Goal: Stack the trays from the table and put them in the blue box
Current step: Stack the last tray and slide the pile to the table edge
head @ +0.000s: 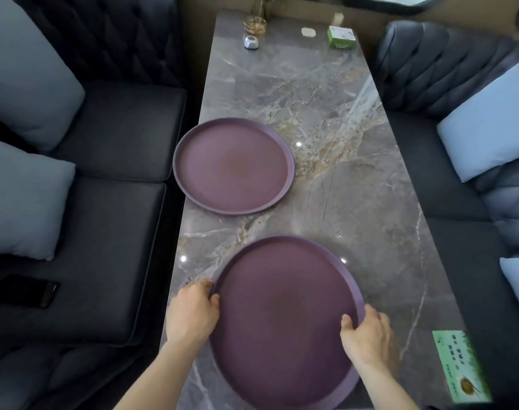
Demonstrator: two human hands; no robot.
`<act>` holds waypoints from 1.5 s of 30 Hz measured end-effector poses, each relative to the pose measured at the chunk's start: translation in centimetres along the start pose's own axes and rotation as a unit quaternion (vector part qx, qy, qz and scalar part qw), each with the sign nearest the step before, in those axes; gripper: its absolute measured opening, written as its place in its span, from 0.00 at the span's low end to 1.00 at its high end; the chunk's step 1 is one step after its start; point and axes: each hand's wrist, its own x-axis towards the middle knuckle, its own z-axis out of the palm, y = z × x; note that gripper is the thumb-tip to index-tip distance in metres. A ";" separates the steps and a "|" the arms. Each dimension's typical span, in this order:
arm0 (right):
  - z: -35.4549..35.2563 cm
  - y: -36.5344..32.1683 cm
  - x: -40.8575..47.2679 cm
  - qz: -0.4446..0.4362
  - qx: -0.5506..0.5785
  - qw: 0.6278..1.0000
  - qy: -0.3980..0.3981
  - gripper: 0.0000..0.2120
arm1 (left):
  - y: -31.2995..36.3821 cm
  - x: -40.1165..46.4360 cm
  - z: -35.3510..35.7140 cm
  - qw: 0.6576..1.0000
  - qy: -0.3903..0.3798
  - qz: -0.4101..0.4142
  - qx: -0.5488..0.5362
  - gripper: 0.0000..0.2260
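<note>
Two round purple trays lie on a grey marble table [326,119]. The near tray [285,321] is at the front edge, and both hands grip its rim. My left hand [193,312] holds the left rim, thumb over the edge. My right hand [367,335] holds the right rim, thumb inside the tray. The far tray [233,167] sits apart, farther back by the table's left edge, with nothing touching it. No blue box is in view.
Dark sofas with pale cushions [24,196] flank the table on both sides. A black phone [24,291] lies on the left seat. A green card [459,365] sits at the near right; a green box [341,37], a glass [254,25] and a small white object [251,42] stand at the far end.
</note>
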 end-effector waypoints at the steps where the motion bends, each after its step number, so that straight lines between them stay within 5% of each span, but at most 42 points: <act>1: 0.2 -0.4 -0.2 -0.020 -0.007 1.000 0.011 0.30 | -0.1 0.0 -0.1 1.000 0.000 0.001 0.002 0.11; 10: -0.2 -7.1 0.6 -0.178 -0.001 0.984 0.022 0.30 | 1.6 1.7 -0.9 0.998 0.020 0.015 0.055 0.16; 17: -1.5 -14.4 6.0 -0.248 0.053 0.967 -0.024 0.30 | 4.2 8.5 -1.5 0.997 0.067 -0.021 -0.037 0.22; 28: -2.2 -25.0 16.4 -0.217 0.158 0.956 -0.117 0.33 | 6.1 22.1 -4.8 0.962 0.154 -0.148 -0.169 0.32; 38: -1.0 -31.0 21.3 -0.156 0.330 0.902 -0.232 0.44 | 6.5 27.7 -4.6 0.913 0.115 -0.215 -0.327 0.41; 45: -0.8 -31.8 21.8 -0.123 0.411 0.861 -0.274 0.41 | 6.3 28.1 -4.3 0.851 0.081 -0.226 -0.467 0.44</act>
